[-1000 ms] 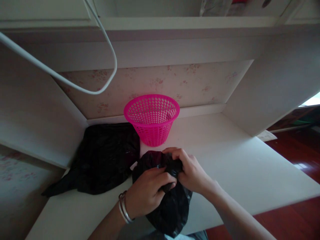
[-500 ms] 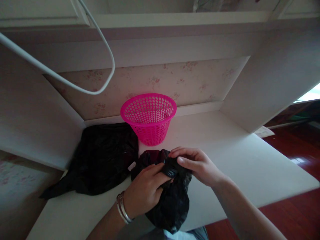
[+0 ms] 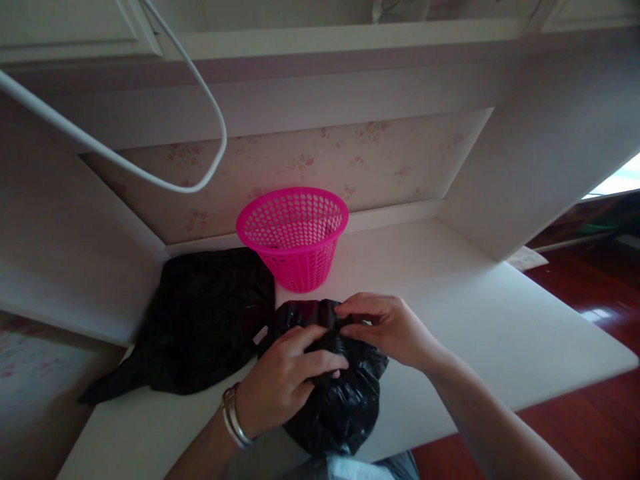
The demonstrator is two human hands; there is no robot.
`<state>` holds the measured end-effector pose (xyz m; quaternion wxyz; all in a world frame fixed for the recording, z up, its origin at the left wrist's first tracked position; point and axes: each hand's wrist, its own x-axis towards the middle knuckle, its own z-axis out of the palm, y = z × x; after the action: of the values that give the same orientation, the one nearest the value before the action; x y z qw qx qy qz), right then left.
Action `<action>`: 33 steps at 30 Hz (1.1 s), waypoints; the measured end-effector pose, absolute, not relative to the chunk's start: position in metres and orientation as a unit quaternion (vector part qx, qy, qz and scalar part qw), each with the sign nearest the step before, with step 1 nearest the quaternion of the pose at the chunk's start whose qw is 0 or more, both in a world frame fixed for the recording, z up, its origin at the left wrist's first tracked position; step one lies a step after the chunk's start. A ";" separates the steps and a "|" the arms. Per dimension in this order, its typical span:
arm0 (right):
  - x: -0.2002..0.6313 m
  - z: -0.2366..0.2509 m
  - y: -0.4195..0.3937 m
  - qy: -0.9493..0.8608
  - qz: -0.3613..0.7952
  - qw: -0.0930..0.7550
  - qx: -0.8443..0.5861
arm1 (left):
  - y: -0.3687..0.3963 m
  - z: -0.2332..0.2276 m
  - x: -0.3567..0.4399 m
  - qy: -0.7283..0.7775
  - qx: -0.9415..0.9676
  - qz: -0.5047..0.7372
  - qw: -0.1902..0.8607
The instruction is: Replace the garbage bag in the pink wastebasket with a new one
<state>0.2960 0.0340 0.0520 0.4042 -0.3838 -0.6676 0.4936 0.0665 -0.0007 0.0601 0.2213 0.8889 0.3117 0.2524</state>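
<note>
A crumpled, shiny black plastic bag [image 3: 345, 407] is bunched up at the near edge of the white desk. My left hand [image 3: 290, 373], wearing silvery bangles [image 3: 234, 417] at the wrist, grips it from the left with fingers curled over the folds; the thumb is partly hidden. On the right, my right hand [image 3: 383, 327] pinches the upper part of the bag between thumb and fingers. Just behind the bag stands a pink perforated plastic basket [image 3: 303, 267], upright with its wide mouth up. A larger black bag [image 3: 210, 320] lies flat to the left of it.
The white desktop [image 3: 430, 293] stretches right to a rounded corner, with a reddish wooden floor [image 3: 580, 427] beyond. Side panels and a flowered back wall [image 3: 375, 153] enclose the desk. A white cable [image 3: 150, 175] loops down at the upper left.
My left hand's fingers have shifted over the bag and straightened slightly. My right hand's thumb has drawn in closer to the plastic. The basket and larger bag keep their places.
</note>
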 end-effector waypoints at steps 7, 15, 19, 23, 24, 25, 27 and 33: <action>0.313 0.065 0.041 -0.776 0.354 0.342 -0.395 | 0.006 0.053 0.055 0.298 0.878 0.318 0.198; 0.337 0.039 0.042 -0.719 0.378 0.331 -0.480 | -0.008 0.030 0.034 0.340 0.844 0.345 0.229; 0.357 0.009 0.050 -0.686 0.378 0.347 -0.516 | -0.015 0.009 0.018 0.415 0.798 0.357 0.252; 0.371 -0.008 0.056 -0.643 0.392 0.374 -0.541 | -0.016 0.001 0.007 0.483 0.744 0.359 0.291; 0.372 -0.006 0.055 -0.637 0.391 0.382 -0.544 | -0.016 0.003 0.006 0.488 0.736 0.365 0.295; 0.372 -0.001 0.053 -0.636 0.388 0.391 -0.541 | -0.014 0.006 0.005 0.489 0.730 0.374 0.296; 0.366 0.019 0.046 -0.665 0.375 0.407 -0.503 | -0.010 0.017 0.007 0.482 0.726 0.394 0.294; 0.308 0.088 0.036 -0.883 0.363 0.235 -0.182 | 0.008 0.063 0.036 0.402 0.748 0.429 0.309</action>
<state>0.3077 0.0358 0.0883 0.2353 -0.1818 -0.8832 0.3626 0.0363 0.0083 0.0627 0.3091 0.7479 0.4016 0.4287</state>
